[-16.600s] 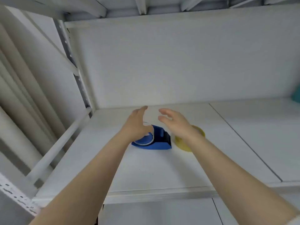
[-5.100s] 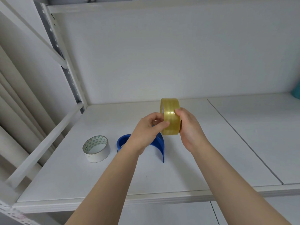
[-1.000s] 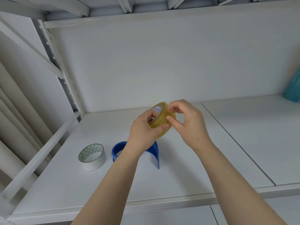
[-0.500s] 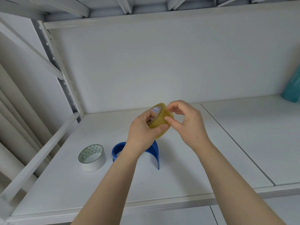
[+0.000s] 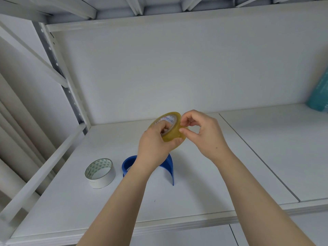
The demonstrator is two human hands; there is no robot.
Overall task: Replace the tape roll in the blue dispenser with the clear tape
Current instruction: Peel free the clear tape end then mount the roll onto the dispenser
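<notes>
Left hand (image 5: 154,142) fingers (image 5: 162,126) curl into the core of the clear tape roll (image 5: 168,128), thumb pressed on the outer band from below; roll gripped, held in the air, tilted so its printed core faces up and left. Right hand (image 5: 204,135) fingers (image 5: 183,121) pinched together, forefinger and thumb tips touching the roll's outer edge on its right side. Whether a loose tape end sits between them: cannot tell.

Directly beneath the left hand and wrist: blue dispenser (image 5: 169,166), resting on the shelf (image 5: 195,201), partly hidden by the forearm. Its round ring shows left of the wrist, its curved arm right of it. The clear roll is well above the dispenser, not touching it.

Further left of the left hand: white tape roll (image 5: 100,173) with a green triangle pattern inside, lying flat on the shelf, near the dispenser but apart.

Far right of the right hand, at the shelf's back edge: teal object (image 5: 319,96), cut by the frame.
</notes>
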